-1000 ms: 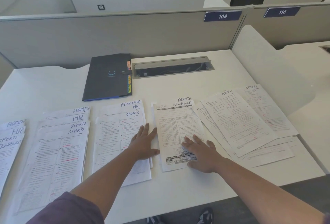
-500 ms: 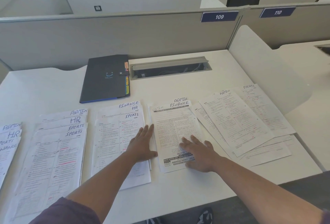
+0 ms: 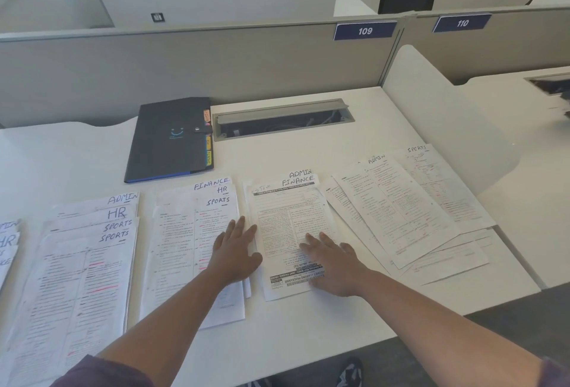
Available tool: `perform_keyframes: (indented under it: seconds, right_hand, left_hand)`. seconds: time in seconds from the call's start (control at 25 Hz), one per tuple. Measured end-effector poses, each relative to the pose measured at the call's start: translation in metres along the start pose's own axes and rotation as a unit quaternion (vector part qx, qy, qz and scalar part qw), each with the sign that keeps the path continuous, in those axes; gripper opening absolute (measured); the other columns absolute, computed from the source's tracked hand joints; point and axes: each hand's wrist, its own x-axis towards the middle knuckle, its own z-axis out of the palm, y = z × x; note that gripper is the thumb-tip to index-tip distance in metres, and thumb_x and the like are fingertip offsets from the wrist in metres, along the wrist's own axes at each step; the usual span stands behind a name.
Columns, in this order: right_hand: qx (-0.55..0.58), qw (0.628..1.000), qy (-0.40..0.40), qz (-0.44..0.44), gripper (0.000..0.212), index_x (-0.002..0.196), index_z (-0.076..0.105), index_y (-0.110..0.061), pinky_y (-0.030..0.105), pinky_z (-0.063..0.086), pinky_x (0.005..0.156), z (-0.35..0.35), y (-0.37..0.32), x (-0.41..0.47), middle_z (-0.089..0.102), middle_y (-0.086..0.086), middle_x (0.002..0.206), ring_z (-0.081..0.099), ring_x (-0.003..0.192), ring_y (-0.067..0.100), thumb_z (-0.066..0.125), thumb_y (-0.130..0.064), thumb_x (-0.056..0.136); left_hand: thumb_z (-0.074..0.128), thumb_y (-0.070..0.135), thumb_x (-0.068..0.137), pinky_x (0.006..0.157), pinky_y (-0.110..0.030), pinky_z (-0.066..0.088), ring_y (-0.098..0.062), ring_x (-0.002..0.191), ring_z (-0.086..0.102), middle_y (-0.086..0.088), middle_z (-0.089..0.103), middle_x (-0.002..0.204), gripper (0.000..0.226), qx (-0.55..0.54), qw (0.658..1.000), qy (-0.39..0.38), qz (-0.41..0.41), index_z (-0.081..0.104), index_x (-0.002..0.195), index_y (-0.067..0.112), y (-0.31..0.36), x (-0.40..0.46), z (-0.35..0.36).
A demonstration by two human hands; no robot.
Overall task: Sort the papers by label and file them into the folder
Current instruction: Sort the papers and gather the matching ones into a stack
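Labelled papers lie in fanned piles across the white desk. My left hand (image 3: 235,252) rests flat, fingers spread, on the right edge of the FINANCE/HR/SPORTS pile (image 3: 191,251). Flat on the lower part of the ADMIN/FINANCE pile (image 3: 287,220) lies my right hand (image 3: 334,263), fingers straight. Another pile marked ADMIN, HR, SPORTS (image 3: 83,269) lies to the left, and a loose fan marked ADMIN and SPORTS (image 3: 410,207) to the right. The dark folder (image 3: 168,139) with coloured tabs lies closed behind the piles.
More labelled sheets (image 3: 7,244) run off the left edge. An open cable tray (image 3: 282,119) is sunk in the desk beside the folder. A grey partition (image 3: 185,68) backs the desk; a white divider (image 3: 447,127) bounds it on the right.
Both hands stay flat on the same two piles; only the view has shifted slightly.
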Motion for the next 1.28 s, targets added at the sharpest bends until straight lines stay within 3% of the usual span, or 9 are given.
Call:
perform_keyframes:
  seconds: [0.24,0.36,0.48,0.64,0.8,1.0,1.08,1.16,1.28]
  right_hand:
    - [0.053,0.984,0.163,0.048,0.062,0.162,0.028,-0.03,0.045,0.013,0.127,-0.006,0.049,-0.026,0.012,-0.01,0.173,0.008,0.159,0.011,0.05,-0.034,0.104]
    - [0.086,0.966,0.225,0.099,0.057,0.157,0.04,-0.027,0.045,0.022,0.124,-0.018,0.083,-0.032,0.025,-0.007,0.17,0.022,0.156,0.015,0.053,-0.032,0.102]
    - [0.136,0.94,0.266,0.163,0.055,0.154,0.045,-0.024,0.045,0.027,0.12,-0.037,0.124,-0.04,0.029,-0.006,0.168,0.027,0.154,0.018,0.057,-0.028,0.1]
    - [0.151,0.919,0.262,0.251,0.062,0.156,0.039,-0.024,0.049,0.033,0.115,-0.067,0.189,-0.046,0.023,-0.001,0.17,0.029,0.152,0.026,0.058,-0.033,0.098]
    - [0.165,0.915,0.229,0.289,0.071,0.158,0.031,-0.024,0.05,0.04,0.108,-0.089,0.243,-0.044,0.024,0.001,0.168,0.042,0.142,0.033,0.06,-0.038,0.094]
    - [0.183,0.915,0.207,0.293,0.071,0.154,0.035,-0.024,0.047,0.039,0.102,-0.102,0.269,-0.039,0.04,0.004,0.152,0.053,0.129,0.032,0.065,-0.04,0.091]
    - [0.213,0.913,0.198,0.287,0.065,0.148,0.044,-0.025,0.044,0.039,0.097,-0.105,0.275,-0.036,0.049,0.003,0.14,0.058,0.12,0.031,0.066,-0.038,0.089]
    - [0.24,0.908,0.192,0.284,0.054,0.139,0.052,-0.029,0.042,0.038,0.092,-0.102,0.279,-0.035,0.057,-0.001,0.128,0.061,0.111,0.029,0.065,-0.036,0.088]
    - [0.262,0.901,0.204,0.28,0.018,0.108,0.058,-0.027,0.042,0.04,0.088,-0.099,0.286,-0.035,0.064,-0.006,0.1,0.059,0.093,0.025,0.06,-0.029,0.09]
  left_hand:
    - [0.06,0.029,0.097,0.127,-0.041,0.016,-0.021,0.159,0.015,0.0,0.025,0.169,0.062,-0.101,0.987,0.103,0.067,0.042,0.156,0.018,0.054,-0.002,0.02]
    - [0.064,0.02,0.096,0.114,-0.027,0.035,-0.018,0.137,0.05,0.0,0.052,0.149,0.05,-0.212,0.97,0.103,0.062,0.055,0.145,0.015,0.102,0.007,0.028]
    - [0.066,0.024,0.095,0.094,-0.029,0.051,-0.013,0.111,0.064,0.007,0.065,0.129,0.033,-0.374,0.926,0.033,-0.03,0.064,0.129,0.022,0.151,0.018,0.034]
    - [0.071,0.036,0.078,0.1,-0.04,0.054,-0.017,0.099,0.065,-0.004,0.07,0.114,0.05,-0.495,0.863,-0.021,-0.096,0.066,0.124,0.017,0.204,0.036,0.051]
    - [0.073,0.033,0.075,0.093,-0.034,0.05,-0.019,0.098,0.063,-0.005,0.063,0.113,0.063,-0.529,0.836,-0.021,-0.141,0.059,0.133,0.01,0.245,0.05,0.063]
    - [0.066,0.009,0.094,0.105,-0.036,0.04,-0.026,0.128,0.053,-0.008,0.058,0.136,0.051,-0.559,0.801,-0.027,-0.212,0.049,0.141,0.013,0.268,0.054,0.073]
    - [0.064,0.004,0.095,0.102,-0.035,0.043,-0.021,0.11,0.059,-0.007,0.063,0.124,0.044,-0.604,0.765,-0.011,-0.225,0.051,0.136,0.01,0.277,0.055,0.074]
    - [0.064,0.002,0.094,0.084,-0.031,0.048,-0.016,0.078,0.055,-0.007,0.063,0.104,0.04,-0.64,0.731,0.013,-0.237,0.053,0.132,0.008,0.281,0.058,0.076]
    - [0.067,0.005,0.095,0.074,-0.028,0.049,-0.015,0.076,0.052,-0.007,0.064,0.101,0.032,-0.636,0.732,0.029,-0.241,0.061,0.126,0.008,0.285,0.063,0.08]
